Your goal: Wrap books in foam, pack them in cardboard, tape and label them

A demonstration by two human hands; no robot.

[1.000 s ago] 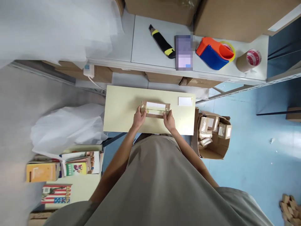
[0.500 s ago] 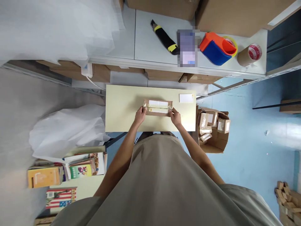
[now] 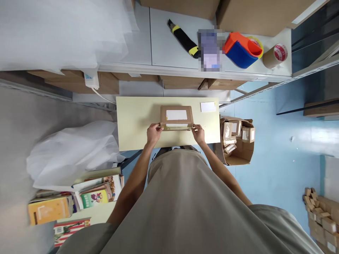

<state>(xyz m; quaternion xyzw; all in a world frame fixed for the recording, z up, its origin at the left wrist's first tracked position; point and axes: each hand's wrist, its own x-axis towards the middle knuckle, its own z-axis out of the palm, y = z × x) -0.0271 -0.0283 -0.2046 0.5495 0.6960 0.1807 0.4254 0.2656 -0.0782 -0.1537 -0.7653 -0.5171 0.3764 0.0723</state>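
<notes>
A brown cardboard box [image 3: 176, 108] lies on the pale yellow table [image 3: 137, 121], its broad face turned up. One white label [image 3: 176, 115] is on that face, and part of another shows on the narrow side toward me, along with clear tape. My left hand [image 3: 154, 134] is closed at the box's near left corner, thumb and fingers against it. At the near right corner, my right hand [image 3: 198, 134] pinches the box's edge with its fingertips. A loose white label sheet [image 3: 208, 107] rests on the table beyond my right hand.
On the grey shelf [image 3: 169, 67] ahead are a utility knife [image 3: 184, 39], a blurred phone [image 3: 210, 51], an orange and blue tape dispenser [image 3: 242, 50] and a tape roll [image 3: 275, 55]. An open carton [image 3: 245, 151] with several small boxes stands right; books [image 3: 49, 210] lie left.
The box has turned over in my hands: the narrow taped side that faced up now faces toward me, and the broad labelled face shows. My hands have moved slightly nearer to me.
</notes>
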